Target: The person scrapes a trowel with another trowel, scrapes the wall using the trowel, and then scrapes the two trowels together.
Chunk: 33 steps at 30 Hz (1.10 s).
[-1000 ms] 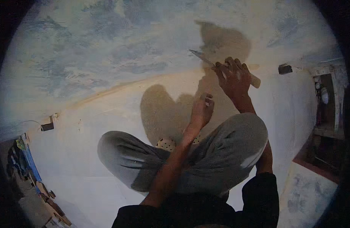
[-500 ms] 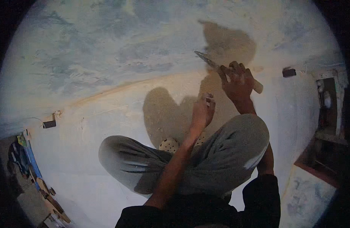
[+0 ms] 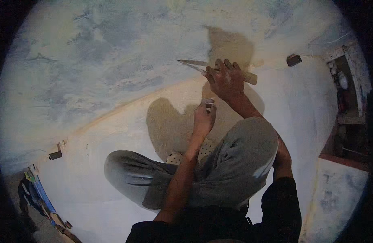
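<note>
My right hand is closed around a trowel, in front of the mottled blue-grey wall. The trowel's narrow, pointed blade extends left from my fingers, close to the wall, though I cannot tell whether it touches. Its pale handle sticks out on the right of the hand. Lower and slightly left, my left hand is raised above my feet, its fingers curled in. Whitish smears show on those fingers, and whatever they may hold is hidden. Shadows of my body and hands fall around both hands.
My bent knees in grey trousers spread over a pale surface, with dotted shoes between them. Small dark boxes sit along the wall's lower edge, at right and left. A framed recess stands far right; blue-edged clutter lies lower left.
My right hand has moved left with the trowel, whose blade now points more level to the left. My left hand has shifted slightly left, still curled. The whole view has turned a little.
</note>
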{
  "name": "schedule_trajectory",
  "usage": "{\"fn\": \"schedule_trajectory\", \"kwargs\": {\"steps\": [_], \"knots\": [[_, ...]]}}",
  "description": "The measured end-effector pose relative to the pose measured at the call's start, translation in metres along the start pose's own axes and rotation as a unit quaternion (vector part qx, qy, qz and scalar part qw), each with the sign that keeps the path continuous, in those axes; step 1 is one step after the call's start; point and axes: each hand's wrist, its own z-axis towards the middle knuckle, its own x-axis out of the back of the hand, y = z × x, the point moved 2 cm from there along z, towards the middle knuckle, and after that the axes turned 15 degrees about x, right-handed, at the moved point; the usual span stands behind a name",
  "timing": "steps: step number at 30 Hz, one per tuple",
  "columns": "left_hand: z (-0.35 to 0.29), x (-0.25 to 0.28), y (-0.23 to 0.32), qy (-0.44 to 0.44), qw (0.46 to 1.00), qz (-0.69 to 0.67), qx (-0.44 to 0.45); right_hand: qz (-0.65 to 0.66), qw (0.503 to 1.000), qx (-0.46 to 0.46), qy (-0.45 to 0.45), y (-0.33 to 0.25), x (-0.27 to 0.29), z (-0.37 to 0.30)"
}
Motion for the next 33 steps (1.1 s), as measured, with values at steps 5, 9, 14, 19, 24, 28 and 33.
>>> {"fn": "schedule_trajectory", "kwargs": {"steps": [5,9,14,19,24,28,33], "knots": [[-0.001,-0.003,-0.002,0.023,0.999,0.038,-0.018,-0.059,0.993,0.012,0.105,-0.001,-0.004,-0.016],[0.001,0.0,-0.004,0.017,0.999,0.048,-0.014,-0.01,0.999,-0.027,0.038,-0.002,-0.006,-0.014],[0.002,-0.007,0.002,0.011,1.0,0.019,-0.015,-0.031,0.997,0.006,0.064,0.003,-0.005,-0.012],[0.003,-0.005,-0.003,0.016,0.999,0.025,-0.031,-0.004,0.991,0.028,0.129,-0.005,-0.012,-0.004],[0.001,0.0,-0.002,0.031,0.999,0.036,-0.026,-0.009,0.998,-0.025,0.058,-0.001,-0.011,-0.015],[0.001,0.001,0.002,0.013,1.0,0.013,-0.006,-0.039,0.994,-0.005,0.1,0.005,-0.013,-0.02],[0.001,-0.004,0.006,0.006,0.999,0.048,0.01,-0.067,0.993,0.03,0.09,0.001,-0.01,-0.014]]}}
